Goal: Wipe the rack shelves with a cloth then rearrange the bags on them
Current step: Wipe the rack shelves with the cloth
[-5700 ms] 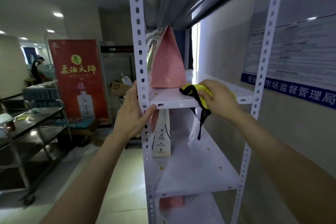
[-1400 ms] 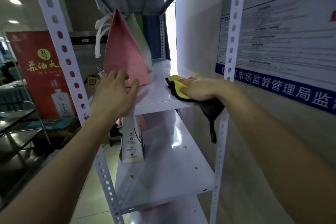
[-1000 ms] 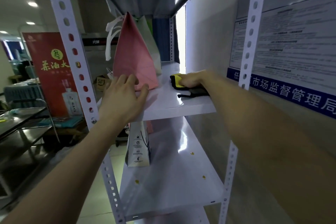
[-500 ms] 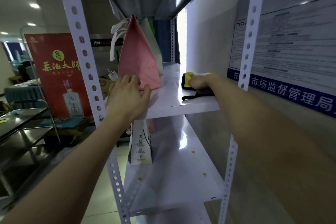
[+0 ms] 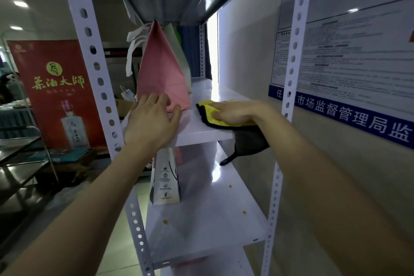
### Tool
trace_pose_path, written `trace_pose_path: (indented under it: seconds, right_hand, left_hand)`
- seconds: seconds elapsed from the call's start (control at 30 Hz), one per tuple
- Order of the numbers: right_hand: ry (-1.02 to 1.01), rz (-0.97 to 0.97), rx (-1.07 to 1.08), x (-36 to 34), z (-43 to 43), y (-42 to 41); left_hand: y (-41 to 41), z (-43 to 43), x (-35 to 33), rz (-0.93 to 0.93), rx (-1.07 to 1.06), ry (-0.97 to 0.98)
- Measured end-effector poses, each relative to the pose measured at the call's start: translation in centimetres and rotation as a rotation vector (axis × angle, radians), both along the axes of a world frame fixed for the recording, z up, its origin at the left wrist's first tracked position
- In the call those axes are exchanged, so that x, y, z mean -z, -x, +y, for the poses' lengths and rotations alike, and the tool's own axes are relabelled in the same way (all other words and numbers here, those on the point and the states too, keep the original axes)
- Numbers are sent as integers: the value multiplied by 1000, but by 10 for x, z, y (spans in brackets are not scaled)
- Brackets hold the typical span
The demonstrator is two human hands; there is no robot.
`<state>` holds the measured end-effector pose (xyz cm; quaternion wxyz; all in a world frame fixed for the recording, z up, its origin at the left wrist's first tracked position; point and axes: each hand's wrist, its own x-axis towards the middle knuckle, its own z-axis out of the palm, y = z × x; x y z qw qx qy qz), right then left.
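A white metal rack stands in front of me with an upper shelf (image 5: pixel 197 129) and a lower shelf (image 5: pixel 208 226). My right hand (image 5: pixel 235 111) lies flat on a yellow and black cloth (image 5: pixel 207 107) at the front right of the upper shelf; part of the cloth hangs over the edge. A pink paper bag (image 5: pixel 160 74) stands upright on the left of that shelf, with white bags behind it. My left hand (image 5: pixel 152 124) rests open on the shelf's front left edge, fingertips touching the pink bag's base. A white printed bag (image 5: pixel 164 177) stands on the lower shelf.
Perforated uprights (image 5: pixel 98 74) frame the rack. A wall with a notice board (image 5: pixel 358 63) runs close along the right. A red banner (image 5: pixel 53 87) and steel trolley shelves (image 5: pixel 20 163) stand to the left. Small yellow specks dot the lower shelf.
My right hand has drawn the cloth back from deep on the upper shelf toward its front edge. My left hand has stayed at the pink bag's base.
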<state>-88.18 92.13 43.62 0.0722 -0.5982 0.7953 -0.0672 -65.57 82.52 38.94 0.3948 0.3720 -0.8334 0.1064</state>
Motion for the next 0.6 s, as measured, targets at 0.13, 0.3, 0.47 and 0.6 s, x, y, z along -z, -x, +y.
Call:
trace_pose_path:
  seconds: [0.13,0.3,0.47,0.6]
  right_hand:
    - [-45,-67,-60,-1,-65,0]
    - [-20,-81,155,-9,-100,57]
    - [-39,-96,244,-4,-85,78]
    - [-15,-59,211,-7,-41,48]
  left_hand:
    - [-1,-2,2,21,-10,17]
    - [-1,-4,2,33,-41,13]
    - [-2,-6,2,39,-42,8]
    - [-2,-6,2,52,-36,39]
